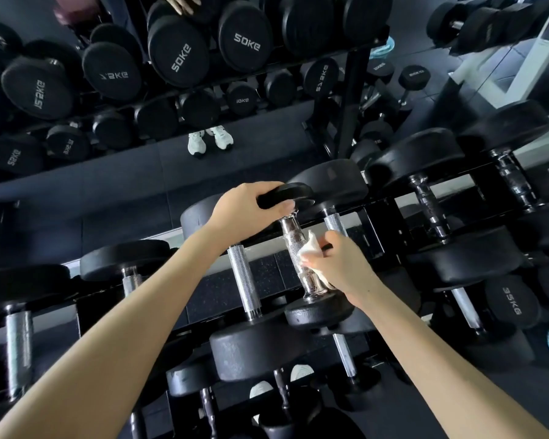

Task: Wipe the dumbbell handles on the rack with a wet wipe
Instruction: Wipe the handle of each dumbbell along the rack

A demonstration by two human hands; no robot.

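Head view, looking down on the top tier of a black rack (382, 223) of rubber-headed dumbbells. The left hand (246, 205) reaches forward, its fingers curled over the rim of the far head (286, 195) of a small dumbbell (301, 280), thumb beneath, gripping it. This dumbbell lies tilted, far end up, between larger ones. Its near head (317, 312) is low, against the bigger black heads in front; I cannot tell whether it rests on them. The right hand (339, 264) holds a crumpled white wet wipe (311, 252), fingers bunched round it and pressing it against the right side of the chrome handle (293, 239), about midway along. Just left, a longer knurled handle (243, 277) on the neighbouring dumbbell is untouched. Far right on a lower tier, a dumbbell marked 35KG (512, 301). Behind the rack a mirror (124, 172) shows more dumbbells with reversed lettering and a pair of white shoes (210, 141).
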